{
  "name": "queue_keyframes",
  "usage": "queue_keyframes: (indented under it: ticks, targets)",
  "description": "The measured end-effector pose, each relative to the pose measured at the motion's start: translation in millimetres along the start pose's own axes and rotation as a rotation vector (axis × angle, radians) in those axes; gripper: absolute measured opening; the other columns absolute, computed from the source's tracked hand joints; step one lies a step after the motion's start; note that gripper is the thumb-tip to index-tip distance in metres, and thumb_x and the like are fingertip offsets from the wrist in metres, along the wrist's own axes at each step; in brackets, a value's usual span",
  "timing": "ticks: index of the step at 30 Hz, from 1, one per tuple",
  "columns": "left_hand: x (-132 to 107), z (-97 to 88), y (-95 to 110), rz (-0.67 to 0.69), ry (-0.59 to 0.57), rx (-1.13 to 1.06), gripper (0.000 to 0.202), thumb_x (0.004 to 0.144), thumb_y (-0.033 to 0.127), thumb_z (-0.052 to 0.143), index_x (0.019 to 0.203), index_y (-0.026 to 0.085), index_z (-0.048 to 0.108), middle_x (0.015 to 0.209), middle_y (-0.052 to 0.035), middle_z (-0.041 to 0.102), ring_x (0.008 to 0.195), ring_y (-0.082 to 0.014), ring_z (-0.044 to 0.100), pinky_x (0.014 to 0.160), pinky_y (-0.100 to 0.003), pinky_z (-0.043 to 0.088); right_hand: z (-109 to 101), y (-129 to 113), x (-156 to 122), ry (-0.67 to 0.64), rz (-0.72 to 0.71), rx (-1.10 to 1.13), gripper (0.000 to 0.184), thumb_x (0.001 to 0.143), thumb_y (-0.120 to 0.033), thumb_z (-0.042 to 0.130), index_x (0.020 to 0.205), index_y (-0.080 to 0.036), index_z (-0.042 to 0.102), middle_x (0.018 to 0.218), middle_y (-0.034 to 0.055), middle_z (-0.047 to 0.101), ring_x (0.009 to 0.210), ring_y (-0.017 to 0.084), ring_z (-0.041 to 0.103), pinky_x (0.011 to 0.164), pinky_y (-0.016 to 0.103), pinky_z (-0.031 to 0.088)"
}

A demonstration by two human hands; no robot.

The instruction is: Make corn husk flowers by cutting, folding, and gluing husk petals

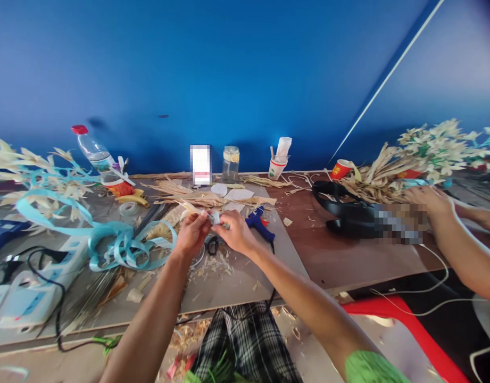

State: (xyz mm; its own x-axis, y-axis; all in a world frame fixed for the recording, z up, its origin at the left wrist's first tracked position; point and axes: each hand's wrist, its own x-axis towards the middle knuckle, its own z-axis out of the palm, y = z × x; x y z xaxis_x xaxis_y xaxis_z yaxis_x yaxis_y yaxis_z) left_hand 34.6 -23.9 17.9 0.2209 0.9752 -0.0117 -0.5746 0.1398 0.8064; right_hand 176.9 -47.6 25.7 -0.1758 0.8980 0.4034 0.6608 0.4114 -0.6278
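My left hand (192, 234) is closed, its fingertips pinching a small pale corn-husk flower (186, 206) whose petals point up and left. Close beside it my right hand (237, 233) is also closed, gripping a short piece of light blue ribbon (215, 217) against the flower's stem end. The fingers partly hide where the two meet. A long loose tangle of the same blue ribbon (113, 244) lies left of my hands. Just right of my right hand rests a blue glue gun (260, 223). Black scissor handles (213, 246) show below my hands.
Dried husks (181, 191) and scraps cover the board. At the back stand a tilted bottle (93, 149), a glass jar (231, 166) and a paper cup (277, 168). A power strip (41, 290) with cords lies left. A co-worker's hand (428, 205) is at right, near a black headset (344, 210).
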Motion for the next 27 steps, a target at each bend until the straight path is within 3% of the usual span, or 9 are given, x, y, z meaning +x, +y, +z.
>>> queue_keyframes:
  ticks: [5,7,9,11,14,16,21,25,27]
  targets:
    - [3,-6.4,2,0.067,0.134,-0.094,0.026,0.063,0.025,0.077,0.067,0.015,0.053,0.090,-0.0018,0.066,0.047,-0.0003,0.035,0.048,-0.018,0.034,-10,27,9,0.058,0.262,-0.222,0.030,0.085,-0.036,0.055,0.064,-0.016,0.061,0.078,0.0080,0.063,0.084,0.022,0.057,0.082,0.036,0.040]
    - [3,-6.1,3,0.059,0.132,-0.086,0.027,0.063,0.024,0.076,0.066,0.015,0.051,0.085,-0.0015,0.067,0.046,-0.0006,0.035,0.048,-0.019,0.035,-15,38,12,0.158,0.331,-0.339,0.029,0.081,-0.042,0.059,0.088,-0.014,0.065,0.102,0.0154,0.062,0.102,0.029,0.054,0.089,0.045,0.036]
    - [3,-4.5,2,0.047,0.123,-0.076,0.028,0.062,0.023,0.077,0.067,0.016,0.050,0.076,-0.0001,0.065,0.044,-0.0009,0.035,0.047,-0.019,0.034,-17,46,13,0.235,0.325,-0.355,0.051,0.075,-0.039,0.065,0.118,-0.013,0.055,0.124,0.0213,0.050,0.118,0.034,0.044,0.092,0.049,0.035]
    - [3,-2.7,1,0.038,0.122,-0.059,0.031,0.062,0.024,0.077,0.067,0.017,0.047,0.069,0.0017,0.063,0.042,-0.0010,0.034,0.047,-0.018,0.033,-17,49,13,0.277,0.260,-0.275,0.057,0.075,-0.030,0.064,0.128,-0.015,0.047,0.131,0.0207,0.045,0.122,0.032,0.042,0.094,0.047,0.036]
    - [3,-1.1,-1,0.029,0.122,-0.016,0.036,0.062,0.026,0.077,0.066,0.017,0.043,0.065,0.0032,0.060,0.041,-0.0006,0.033,0.046,-0.018,0.030,-17,50,13,0.269,0.136,-0.103,0.029,0.081,-0.018,0.052,0.108,-0.019,0.062,0.114,0.0131,0.058,0.111,0.024,0.051,0.094,0.040,0.038]
    - [4,-0.6,-2,0.019,0.110,0.011,0.036,0.062,0.027,0.077,0.067,0.017,0.043,0.064,0.0039,0.059,0.040,0.0000,0.031,0.045,-0.018,0.029,-18,50,12,0.214,0.110,-0.016,0.022,0.082,-0.018,0.051,0.098,-0.019,0.066,0.099,0.0094,0.064,0.100,0.022,0.056,0.093,0.038,0.039]
    - [4,-0.6,-6,-0.020,0.075,0.065,0.032,0.062,0.027,0.077,0.071,0.017,0.048,0.060,0.0055,0.055,0.039,-0.0002,0.031,0.046,-0.019,0.030,-24,53,12,0.224,0.238,0.028,0.052,0.074,-0.019,0.059,0.125,-0.016,0.052,0.090,0.0072,0.062,0.080,0.020,0.056,0.082,0.036,0.043]
    - [4,-1.1,-9,-0.030,0.075,0.105,0.030,0.062,0.026,0.077,0.071,0.018,0.049,0.058,0.0059,0.054,0.041,-0.0011,0.033,0.048,-0.019,0.032,-27,57,12,0.194,0.308,0.195,0.038,0.078,-0.025,0.056,0.115,-0.017,0.060,0.067,-0.0004,0.056,0.065,0.015,0.053,0.074,0.030,0.044]
    - [4,-1.0,-9,-0.034,0.081,0.121,0.031,0.061,0.026,0.077,0.071,0.018,0.049,0.056,0.0066,0.053,0.041,-0.0012,0.033,0.049,-0.019,0.034,-26,57,12,0.210,0.289,0.279,0.034,0.077,-0.029,0.057,0.109,-0.018,0.063,0.067,-0.0004,0.056,0.066,0.015,0.052,0.072,0.028,0.043]
